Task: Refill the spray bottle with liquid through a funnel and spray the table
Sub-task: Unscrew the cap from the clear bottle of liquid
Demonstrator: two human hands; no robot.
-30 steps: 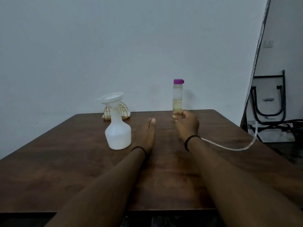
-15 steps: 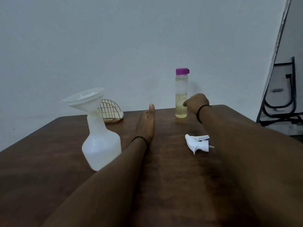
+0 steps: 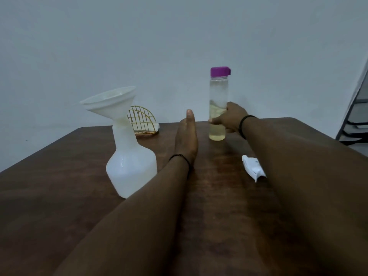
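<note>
A white translucent spray bottle body point(image 3: 131, 166) stands on the dark wooden table point(image 3: 59, 196), left of centre, with a white funnel point(image 3: 111, 102) sitting tilted in its neck. A clear bottle point(image 3: 218, 96) with a purple cap point(image 3: 220, 71) holds pale yellow liquid and stands at the far middle. My right hand point(image 3: 229, 118) is wrapped around its lower half. My left hand point(image 3: 186, 138) rests on edge on the table between the two bottles, fingers straight, holding nothing. The white spray head point(image 3: 252, 168) lies on the table, partly hidden by my right forearm.
A gold wire napkin holder point(image 3: 142, 121) sits at the table's far edge behind the funnel. A plain wall stands close behind the table. A black metal frame point(image 3: 356, 120) shows past the right edge.
My right hand has closed around the purple-capped bottle, which it was only beside half a second ago. The view has moved closer. My left hand has stayed put.
</note>
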